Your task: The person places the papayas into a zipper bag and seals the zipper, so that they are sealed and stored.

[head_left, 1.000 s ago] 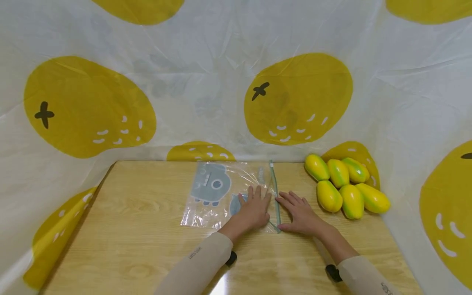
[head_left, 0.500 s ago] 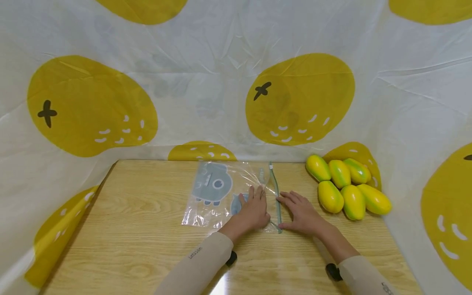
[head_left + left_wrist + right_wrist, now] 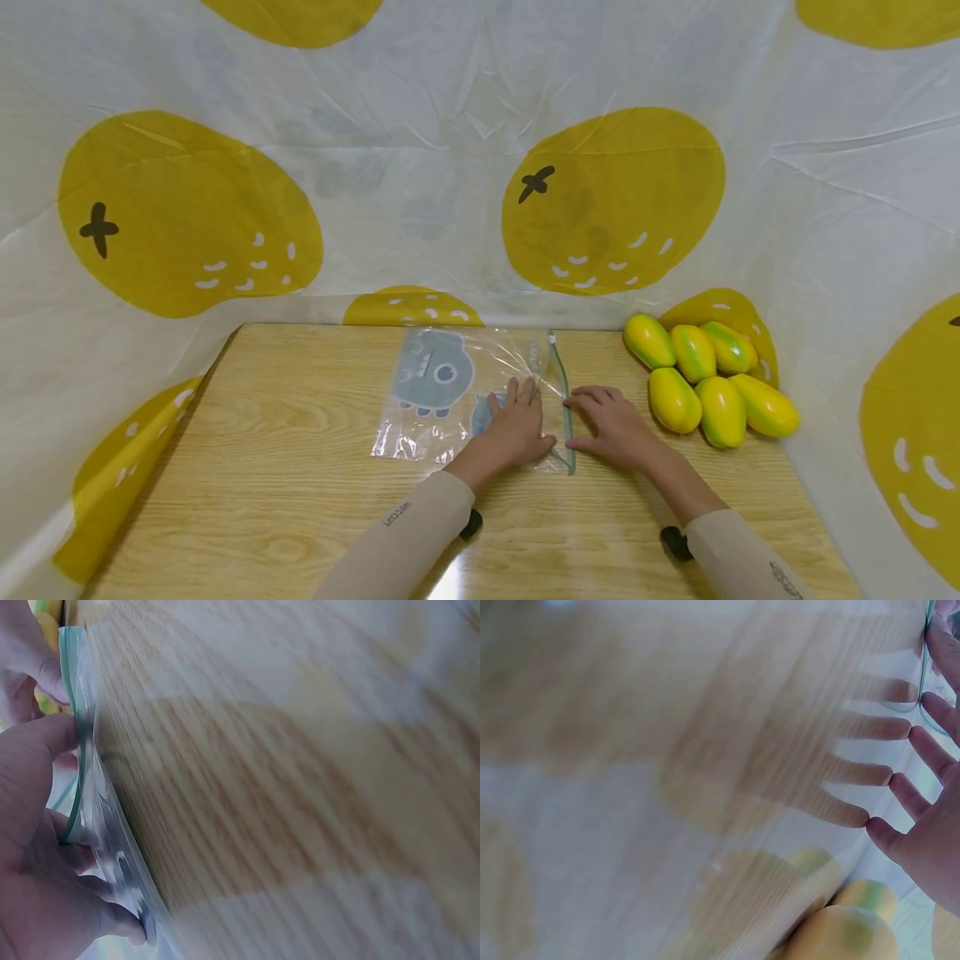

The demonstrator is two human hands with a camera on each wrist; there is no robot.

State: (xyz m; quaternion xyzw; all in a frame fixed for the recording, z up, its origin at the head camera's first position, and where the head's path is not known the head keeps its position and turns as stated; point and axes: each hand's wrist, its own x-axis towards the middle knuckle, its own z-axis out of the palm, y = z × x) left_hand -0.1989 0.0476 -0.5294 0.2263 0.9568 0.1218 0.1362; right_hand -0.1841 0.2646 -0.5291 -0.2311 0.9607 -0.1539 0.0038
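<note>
A clear zip bag [image 3: 420, 433] printed with blue-grey monsters lies flat on the wooden table. Its green zip edge [image 3: 559, 358] faces right, with a white slider [image 3: 552, 339] near the far end. My left hand [image 3: 517, 429] rests on the bag, fingers extended, thumb toward the zip edge. In the left wrist view, the left hand's thumb [image 3: 56, 733] lies right at the green strip. My right hand [image 3: 615, 427] stands just right of the zip edge, index finger and thumb at the strip. Seen from the right wrist, its spread fingers [image 3: 911, 796] meet their reflections at the tabletop.
Several yellow-green mangoes [image 3: 675, 402] sit in two rows at the back right of the table [image 3: 285, 500]. A white cloth [image 3: 420, 167] with big yellow fruit prints hangs behind and beside it. Black straps [image 3: 677, 543] show at the wrists.
The left thumb has stretched right toward the zip edge. The right thumb has shifted away from the strip's near corner, up along it. The bag and mangoes stay in place.
</note>
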